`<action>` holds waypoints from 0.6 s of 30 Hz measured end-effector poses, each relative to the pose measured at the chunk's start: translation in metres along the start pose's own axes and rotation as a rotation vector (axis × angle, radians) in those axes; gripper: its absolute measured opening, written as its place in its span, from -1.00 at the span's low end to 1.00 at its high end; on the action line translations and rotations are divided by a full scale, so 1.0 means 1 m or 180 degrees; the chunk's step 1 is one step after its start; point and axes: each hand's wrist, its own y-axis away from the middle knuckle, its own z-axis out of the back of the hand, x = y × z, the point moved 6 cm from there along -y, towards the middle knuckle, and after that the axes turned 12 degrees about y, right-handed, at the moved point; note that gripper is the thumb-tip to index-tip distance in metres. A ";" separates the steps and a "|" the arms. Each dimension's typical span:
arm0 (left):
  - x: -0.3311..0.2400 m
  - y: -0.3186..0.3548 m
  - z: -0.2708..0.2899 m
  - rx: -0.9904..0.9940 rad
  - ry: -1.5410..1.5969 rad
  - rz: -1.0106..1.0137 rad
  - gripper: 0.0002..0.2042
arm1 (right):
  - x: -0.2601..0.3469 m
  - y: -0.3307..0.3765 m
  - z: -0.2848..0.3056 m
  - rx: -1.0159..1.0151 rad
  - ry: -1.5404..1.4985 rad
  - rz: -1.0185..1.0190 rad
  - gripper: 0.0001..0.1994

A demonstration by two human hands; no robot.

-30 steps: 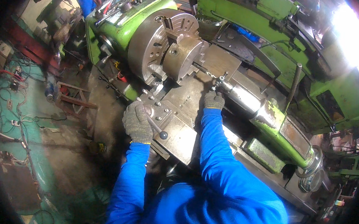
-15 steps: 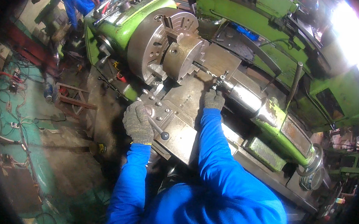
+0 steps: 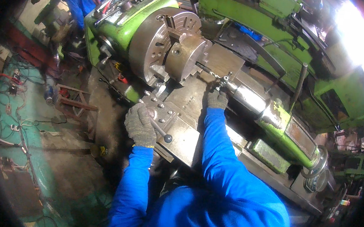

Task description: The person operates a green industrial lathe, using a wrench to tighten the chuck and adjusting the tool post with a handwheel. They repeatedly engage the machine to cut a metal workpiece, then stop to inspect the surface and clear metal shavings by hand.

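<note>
1. Head view, right hand (image 3: 217, 99): grey knit glove, blue sleeve; fingers curled in at the near side of the drill chuck (image 3: 223, 81); cannot tell whether they pinch it or merely touch it.
2. Head view, drill chuck and drill bit (image 3: 214, 74): chuck small, metallic, dark with bright spots; bit slim, shiny spiral flutes near the chuck, darker toward the far end; both lie between the round steel workholder (image 3: 180, 63) and the bright, smooth tailstock quill (image 3: 249, 99); far end sits at the workholder's face, cannot tell if it enters.
3. Head view, left hand (image 3: 140, 125): same grey glove; lies bent over the near-left edge of the tool post (image 3: 166, 107); fingertips hidden, grip cannot be told; post is worn steel, bolts on top; lever with black ball knob (image 3: 168, 138) sticks out beside the hand.
4. Head view, around: large slotted faceplate (image 3: 146, 47) behind workholder; chipped green tailstock (image 3: 284, 129) at right.
</note>
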 end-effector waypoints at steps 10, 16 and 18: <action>0.005 0.001 0.000 -0.0049 0.0108 -0.0004 -0.61 | -0.012 -0.007 -0.011 0.0036 -0.0161 0.0027 -0.58; 0.003 0.000 -0.002 0.0137 0.0188 0.0025 -0.65 | -0.007 -0.008 -0.004 0.0537 0.0059 0.0047 -0.50; 0.007 0.001 -0.001 0.0135 0.0150 0.0035 -0.66 | 0.018 0.006 0.025 0.0537 -0.0008 0.0031 -0.51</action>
